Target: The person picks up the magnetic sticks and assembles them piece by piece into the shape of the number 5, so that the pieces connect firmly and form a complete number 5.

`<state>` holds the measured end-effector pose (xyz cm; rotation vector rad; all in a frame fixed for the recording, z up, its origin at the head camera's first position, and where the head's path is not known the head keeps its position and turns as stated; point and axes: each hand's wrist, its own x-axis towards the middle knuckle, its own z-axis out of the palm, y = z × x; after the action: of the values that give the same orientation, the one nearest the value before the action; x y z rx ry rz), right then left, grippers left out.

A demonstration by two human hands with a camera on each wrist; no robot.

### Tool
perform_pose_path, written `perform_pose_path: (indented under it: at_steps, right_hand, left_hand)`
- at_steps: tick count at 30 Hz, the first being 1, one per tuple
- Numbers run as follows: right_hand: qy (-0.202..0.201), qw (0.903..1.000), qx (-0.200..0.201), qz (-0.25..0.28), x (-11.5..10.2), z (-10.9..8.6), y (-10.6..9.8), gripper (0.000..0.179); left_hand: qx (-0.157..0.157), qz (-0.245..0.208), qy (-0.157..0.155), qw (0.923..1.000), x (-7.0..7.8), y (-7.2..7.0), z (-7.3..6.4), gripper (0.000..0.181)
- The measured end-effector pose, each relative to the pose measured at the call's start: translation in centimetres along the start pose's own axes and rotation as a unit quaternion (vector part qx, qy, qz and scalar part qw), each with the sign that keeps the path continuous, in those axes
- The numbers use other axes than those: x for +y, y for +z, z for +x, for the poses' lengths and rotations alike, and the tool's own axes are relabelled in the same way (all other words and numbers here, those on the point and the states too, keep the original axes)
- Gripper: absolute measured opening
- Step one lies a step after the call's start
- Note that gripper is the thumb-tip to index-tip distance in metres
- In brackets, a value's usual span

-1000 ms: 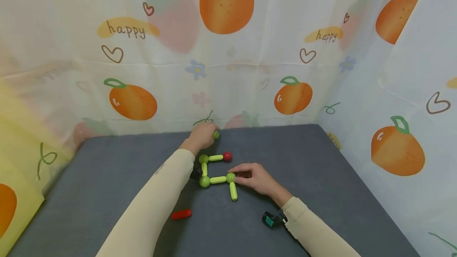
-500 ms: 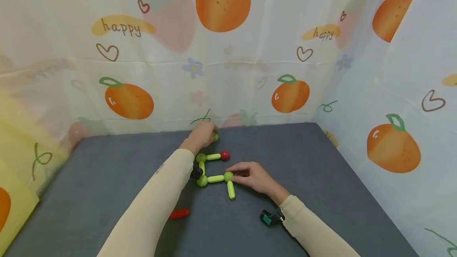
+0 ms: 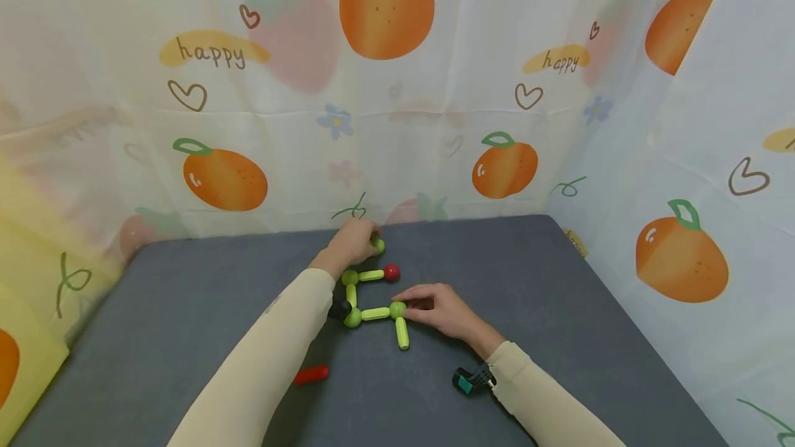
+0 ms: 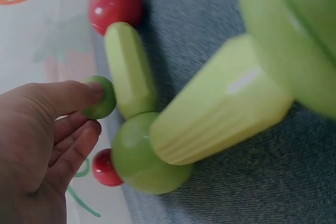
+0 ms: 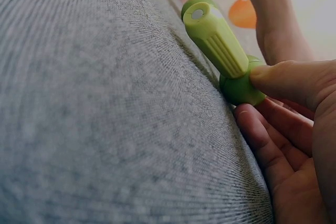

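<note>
My left hand point(image 3: 352, 240) reaches over the far part of the table and pinches a loose green ball point(image 4: 101, 98) between thumb and fingers. Nearer me lies a bent chain of green balls and yellow-green rods point(image 3: 375, 313), with a red ball point(image 3: 392, 272) at its far end. My right hand point(image 3: 442, 310) pinches the green ball point(image 5: 242, 88) at the chain's near right corner, thumb on one side. From that ball a short rod point(image 3: 402, 334) points toward me. My left wrist partly covers the chain's left side.
A red rod point(image 3: 312, 374) lies on the grey tabletop point(image 3: 528, 281) left of centre, partly behind my left sleeve. Another red ball point(image 4: 106, 167) shows in the left wrist view. A printed fruit curtain point(image 3: 428, 157) stands along the table's far edge.
My left hand has come slightly nearer with the green ball, drawing back from the curtain. The right hand keeps its pinch at the chain's corner.
</note>
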<state>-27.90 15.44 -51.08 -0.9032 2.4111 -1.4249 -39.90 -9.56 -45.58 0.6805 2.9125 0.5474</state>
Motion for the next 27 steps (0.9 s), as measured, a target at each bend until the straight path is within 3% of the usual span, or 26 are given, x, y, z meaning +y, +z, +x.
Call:
perform_pose_path:
  at_steps: [5, 12, 19, 27]
  right_hand:
    - [0.000, 1.0000, -0.001, 0.000, 0.0, 0.1, 0.1, 0.029]
    - [0.005, 1.0000, -0.002, -0.006, -0.1, 0.1, 0.1, 0.030]
    - [-0.002, 1.0000, -0.002, -0.007, -0.4, 0.1, 0.1, 0.030]
    - [-0.001, 0.9999, -0.001, 0.012, -0.5, -0.1, 0.1, 0.030]
  left_hand:
    - [0.022, -0.066, -0.011, 0.9975, 0.1, -0.9, -1.2, 0.024]
    - [0.031, -0.159, 0.006, 0.9867, 0.9, -2.5, -3.9, 0.018]
    - [0.046, -0.236, 0.027, 0.9704, 2.7, -3.8, -8.5, 0.019]
    - [0.054, -0.269, 0.042, 0.9608, 5.2, -3.7, -14.2, 0.022]
